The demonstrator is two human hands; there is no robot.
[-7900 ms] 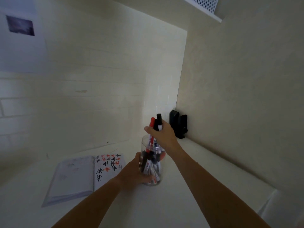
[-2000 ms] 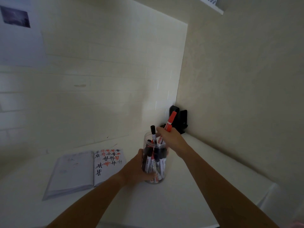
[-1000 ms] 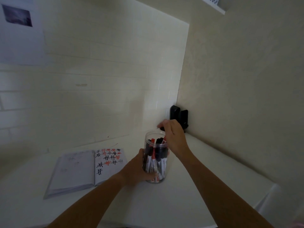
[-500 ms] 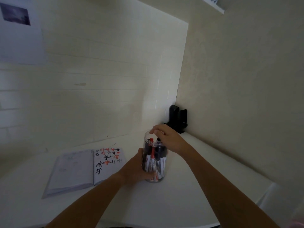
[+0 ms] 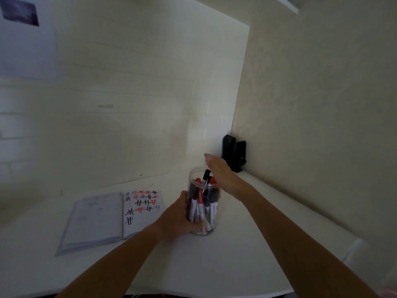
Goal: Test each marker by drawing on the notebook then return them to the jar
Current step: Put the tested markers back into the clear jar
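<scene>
Clear jar (image 5: 202, 211) stands upright on the white table (image 5: 214, 265), a little below frame centre, with no lid on it. It holds a bundle of markers (image 5: 200, 208) — black caps and red caps mixed, white barrels, most leaning at slight angles. One black-capped marker (image 5: 206, 175) pokes above the rim, tilted toward 1 o'clock; a red cap (image 5: 212, 181) sits just beside it at the rim.

Left hand (image 5: 178, 216) wraps the jar from its 9 o'clock side, fingers curled round the lower wall, thumb side toward the camera. The jar's base rests on the table.

Right hand (image 5: 219, 171) hovers over the jar mouth at its 1 o'clock, fingers straight and together, pointing toward 10 o'clock, holding nothing. Palm faces down; whether it touches the marker tips I cannot tell.

Notebook (image 5: 111, 216) lies open and flat at the jar's 9 o'clock, near but apart from the left hand. Its right page carries rows of hash marks in black and red; the left page shows only faint marks, too dim to read.

At the jar's 1 o'clock, in the wall corner behind the right hand — a black object (image 5: 233, 153) of two upright parts stands on the table edge. A sheet of paper (image 5: 25, 39) with a dark picture hangs on the wall at 10 o'clock.
</scene>
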